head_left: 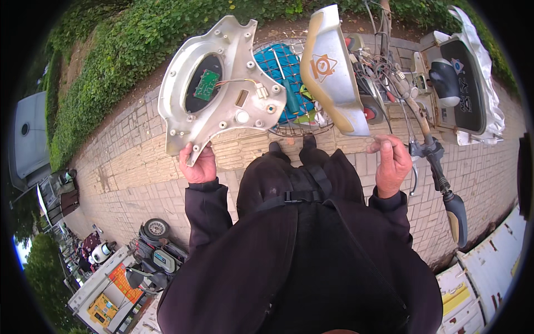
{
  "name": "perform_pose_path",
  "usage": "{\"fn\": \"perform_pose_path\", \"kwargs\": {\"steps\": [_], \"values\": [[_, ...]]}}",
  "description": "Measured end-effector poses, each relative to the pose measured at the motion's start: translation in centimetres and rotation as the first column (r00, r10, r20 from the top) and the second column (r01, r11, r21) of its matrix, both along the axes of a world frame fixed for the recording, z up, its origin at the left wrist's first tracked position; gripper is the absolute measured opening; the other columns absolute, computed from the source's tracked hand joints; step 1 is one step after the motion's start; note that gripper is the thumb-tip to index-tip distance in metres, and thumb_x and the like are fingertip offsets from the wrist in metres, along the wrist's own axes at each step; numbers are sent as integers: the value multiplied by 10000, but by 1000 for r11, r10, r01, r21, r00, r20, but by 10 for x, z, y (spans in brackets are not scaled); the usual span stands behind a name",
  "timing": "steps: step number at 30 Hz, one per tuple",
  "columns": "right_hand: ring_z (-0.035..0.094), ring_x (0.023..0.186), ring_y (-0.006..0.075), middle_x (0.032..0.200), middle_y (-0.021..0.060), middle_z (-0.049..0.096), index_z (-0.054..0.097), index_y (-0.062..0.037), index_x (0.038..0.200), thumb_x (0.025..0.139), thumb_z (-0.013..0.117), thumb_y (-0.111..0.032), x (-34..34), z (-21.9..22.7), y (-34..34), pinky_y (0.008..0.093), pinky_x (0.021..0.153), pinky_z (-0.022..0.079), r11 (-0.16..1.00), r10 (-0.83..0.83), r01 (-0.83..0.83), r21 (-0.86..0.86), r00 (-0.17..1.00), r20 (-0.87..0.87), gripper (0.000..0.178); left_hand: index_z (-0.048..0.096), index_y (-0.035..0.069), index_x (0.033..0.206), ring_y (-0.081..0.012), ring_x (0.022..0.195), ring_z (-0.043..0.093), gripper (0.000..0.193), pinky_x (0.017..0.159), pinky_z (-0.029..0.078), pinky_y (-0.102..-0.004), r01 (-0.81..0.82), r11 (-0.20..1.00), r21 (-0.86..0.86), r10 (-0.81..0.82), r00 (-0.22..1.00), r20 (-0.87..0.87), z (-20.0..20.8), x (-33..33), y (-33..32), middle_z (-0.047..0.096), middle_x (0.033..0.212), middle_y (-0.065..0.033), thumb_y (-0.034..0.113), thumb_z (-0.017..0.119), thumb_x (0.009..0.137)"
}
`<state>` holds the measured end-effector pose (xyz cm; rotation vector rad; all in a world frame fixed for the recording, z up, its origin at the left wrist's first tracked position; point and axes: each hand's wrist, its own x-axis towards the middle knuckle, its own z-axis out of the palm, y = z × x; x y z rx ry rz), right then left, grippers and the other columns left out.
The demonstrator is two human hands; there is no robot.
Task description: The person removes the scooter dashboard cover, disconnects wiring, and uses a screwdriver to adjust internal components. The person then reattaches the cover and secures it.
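My left hand [199,165] grips the lower corner of a white plastic scooter dashboard cover [247,111], its inner side facing up. A green circuit board [206,84] shows in the cover's dark oval recess. A short cable with a white connector [260,91] runs from the board across the cover. My right hand [392,162] is raised, its fingers bent and the tips drawn close together. Whatever they may hold is too small to make out. Just above it is the lower end of a silver-grey scooter front panel [328,72].
Beyond the cover, a wire basket [289,131] holds blue cloth and a screwdriver [288,92]. Exposed wires [384,75] hang by the handlebar [427,125], whose grip [456,217] juts out at right. Other vehicles [158,261] stand behind at left; a hedge [128,61] borders the paving.
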<state>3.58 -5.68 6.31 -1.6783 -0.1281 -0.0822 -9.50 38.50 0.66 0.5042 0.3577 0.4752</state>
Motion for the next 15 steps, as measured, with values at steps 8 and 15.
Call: {"fn": "perform_pose_path", "kwargs": {"steps": [8, 15], "values": [[598, 644, 117, 721, 49, 634, 665, 43, 920, 1056, 612, -185, -19, 5, 16, 266, 632, 489, 998, 2, -7, -68, 998, -67, 270, 660, -25, 1094, -271, 914, 729, 203, 824, 603, -408, 1, 999, -33, -1, 1000, -18, 18, 29, -1, 746, 1041, -131, 55, 610, 914], [680, 806, 123, 1008, 77, 718, 671, 39, 1220, 1006, 642, -66, -33, 0, 79, 264, 728, 544, 999, 40, -43, -14, 984, -172, 241, 618, -8, 1208, -290, 1022, 694, 305, 885, 567, -449, -37, 992, 124, 43, 998, -49, 19, -2, 26, 704, 1133, -127, 47, 609, 908]]}}
